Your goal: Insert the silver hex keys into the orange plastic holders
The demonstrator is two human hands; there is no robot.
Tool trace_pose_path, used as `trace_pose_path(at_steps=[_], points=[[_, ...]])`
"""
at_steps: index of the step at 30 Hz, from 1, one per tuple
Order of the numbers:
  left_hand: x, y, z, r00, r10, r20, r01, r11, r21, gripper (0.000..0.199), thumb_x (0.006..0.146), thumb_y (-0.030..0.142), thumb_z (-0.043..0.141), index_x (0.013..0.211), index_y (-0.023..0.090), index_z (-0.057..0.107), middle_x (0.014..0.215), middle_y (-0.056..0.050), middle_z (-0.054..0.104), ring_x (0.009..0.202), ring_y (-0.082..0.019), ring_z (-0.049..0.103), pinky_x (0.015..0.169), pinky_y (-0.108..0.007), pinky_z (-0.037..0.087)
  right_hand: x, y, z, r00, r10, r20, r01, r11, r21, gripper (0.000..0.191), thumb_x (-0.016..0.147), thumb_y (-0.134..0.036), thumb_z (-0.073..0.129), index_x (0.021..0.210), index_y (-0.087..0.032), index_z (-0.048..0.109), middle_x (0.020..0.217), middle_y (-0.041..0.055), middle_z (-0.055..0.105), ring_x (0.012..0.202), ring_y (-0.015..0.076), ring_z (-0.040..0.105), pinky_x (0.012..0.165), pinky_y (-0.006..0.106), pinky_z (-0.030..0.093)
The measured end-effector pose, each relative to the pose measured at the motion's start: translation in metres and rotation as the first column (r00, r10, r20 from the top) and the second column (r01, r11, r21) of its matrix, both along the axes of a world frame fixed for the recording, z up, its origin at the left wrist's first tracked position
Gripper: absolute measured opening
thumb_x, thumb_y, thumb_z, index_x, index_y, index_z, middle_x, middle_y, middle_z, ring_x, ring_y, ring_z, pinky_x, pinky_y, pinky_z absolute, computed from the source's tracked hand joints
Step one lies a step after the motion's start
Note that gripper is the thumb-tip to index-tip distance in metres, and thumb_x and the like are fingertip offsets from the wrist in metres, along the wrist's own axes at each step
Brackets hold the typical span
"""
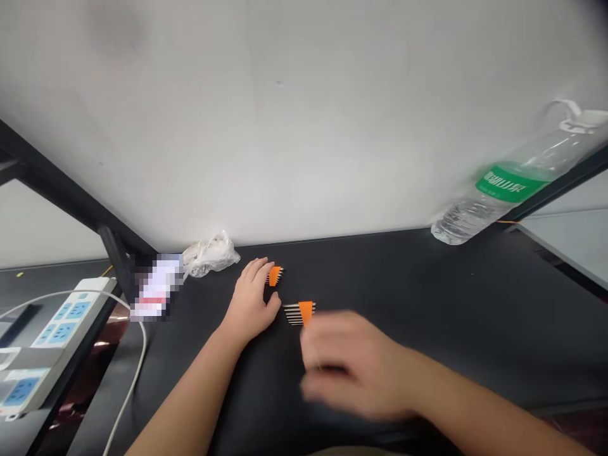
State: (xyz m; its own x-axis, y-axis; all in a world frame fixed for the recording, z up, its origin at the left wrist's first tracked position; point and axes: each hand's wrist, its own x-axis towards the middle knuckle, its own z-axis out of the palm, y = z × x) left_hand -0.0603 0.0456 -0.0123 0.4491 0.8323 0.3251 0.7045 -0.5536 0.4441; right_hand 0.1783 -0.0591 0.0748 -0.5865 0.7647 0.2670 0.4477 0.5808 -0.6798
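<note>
Two orange holders with rows of thin metal keys, which look like hex key sets, lie on the black tabletop [399, 278]. My left hand [251, 303] rests at the farther hex key set [274, 276]. Its fingers are stretched out over that set's left end, and the thumb is spread away. Closer to me lies the second hex key set [305, 310], its keys fanning out to the left. My right hand [354, 364] is just in front of it and overlaps its lower edge. That hand is smeared by motion, fingers curled, and whether it holds anything does not show.
A crumpled clear plastic bag [213, 253] sits against the wall, beside a pixelated patch. Far right, a large plastic bottle [513, 180] with a green label stands by the wall. At left are a power strip [61, 329], a white cable [142, 354] and a black metal frame [71, 193].
</note>
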Motion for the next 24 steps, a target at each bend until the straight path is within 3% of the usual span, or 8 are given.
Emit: trace_pose_path(at_steps=[2,4,8,13,16,19,21,24], points=[[0.0,0.002,-0.002,0.998,0.033,-0.044,-0.035,0.999,-0.037,0.069,0.088,0.018,0.057,0.155,0.024,0.042,0.163,-0.011,0.044,0.155,-0.035,0.034,0.123,-0.059,0.035,-0.003,0.022,-0.02,0.991,-0.043,0.124,0.032,0.995,0.095,0.014,0.096,-0.031,0.068,0.108,-0.029,0.074,0.124,0.0098,0.068,0.111,0.0278,0.064,0.093,0.045,0.055],[0.0,0.004,-0.002,0.996,0.044,-0.077,-0.05,0.996,-0.074,0.071,0.088,0.019,0.059,0.156,0.025,0.042,0.161,-0.011,0.048,0.153,-0.035,0.037,0.12,-0.06,0.037,-0.001,0.041,-0.043,0.966,-0.019,0.258,-0.026,0.985,0.17,0.023,0.093,-0.024,0.067,0.115,-0.027,0.072,0.136,0.0118,0.064,0.126,0.0335,0.057,0.099,0.053,0.051],[0.0,0.008,0.001,0.994,0.029,-0.103,-0.043,0.991,-0.13,0.068,0.089,0.026,0.065,0.154,0.029,0.045,0.149,-0.01,0.059,0.143,-0.034,0.049,0.114,-0.058,0.04,0.021,0.063,-0.077,0.931,0.004,0.364,-0.078,0.979,0.188,0.025,0.096,-0.015,0.057,0.114,-0.026,0.07,0.132,0.0102,0.067,0.122,0.0302,0.061,0.1,0.053,0.052],[0.0,0.009,0.001,0.997,0.009,-0.075,-0.021,0.988,-0.154,0.052,0.089,0.03,0.072,0.139,0.028,0.061,0.137,-0.009,0.067,0.126,-0.032,0.06,0.108,-0.054,0.045,0.058,0.086,-0.088,0.916,-0.146,0.372,0.042,0.961,0.272,0.035,0.094,-0.01,0.054,0.122,-0.026,0.068,0.137,0.0135,0.066,0.133,0.0352,0.057,0.109,0.063,0.045],[0.004,0.005,0.006,0.998,-0.038,0.04,0.045,0.982,-0.182,0.052,0.084,0.03,0.077,0.134,0.028,0.064,0.132,-0.008,0.068,0.121,-0.029,0.063,0.109,-0.051,0.047,0.061,0.094,-0.085,0.929,-0.231,0.29,0.146,0.947,0.285,0.032,0.096,-0.015,0.054,0.124,-0.024,0.066,0.144,0.0155,0.061,0.143,0.0385,0.049,0.117,0.07,0.036],[0.01,-0.004,0.013,0.972,-0.108,0.206,0.154,0.963,-0.223,0.049,0.084,0.031,0.077,0.131,0.028,0.065,0.126,-0.008,0.069,0.113,-0.026,0.067,0.101,-0.045,0.055,0.042,0.089,-0.08,0.981,-0.182,0.062,0.174,0.978,0.111,0.039,0.098,-0.026,0.058,0.137,-0.027,0.058,0.151,0.0134,0.055,0.142,0.0341,0.05,0.116,0.061,0.044],[0.013,-0.011,0.017,0.946,-0.139,0.293,0.208,0.954,-0.216,0.046,0.084,0.033,0.077,0.129,0.027,0.065,0.121,-0.009,0.069,0.107,-0.025,0.068,0.095,-0.042,0.058,0.024,0.083,-0.079,0.992,-0.07,-0.103,0.06,0.993,-0.097,0.054,0.096,-0.033,0.063,0.148,-0.03,0.048,0.15,0.0115,0.055,0.137,0.0312,0.055,0.109,0.054,0.053],[0.017,-0.02,0.019,0.935,-0.141,0.325,0.205,0.963,-0.174,0.043,0.086,0.027,0.073,0.128,0.027,0.062,0.121,-0.008,0.068,0.108,-0.024,0.068,0.095,-0.041,0.058,0.003,0.075,-0.081,0.956,-0.067,-0.284,-0.035,0.94,-0.339,0.055,0.096,-0.033,0.064,0.148,-0.032,0.046,0.132,0.0088,0.064,0.111,0.0248,0.067,0.096,0.047,0.059]])
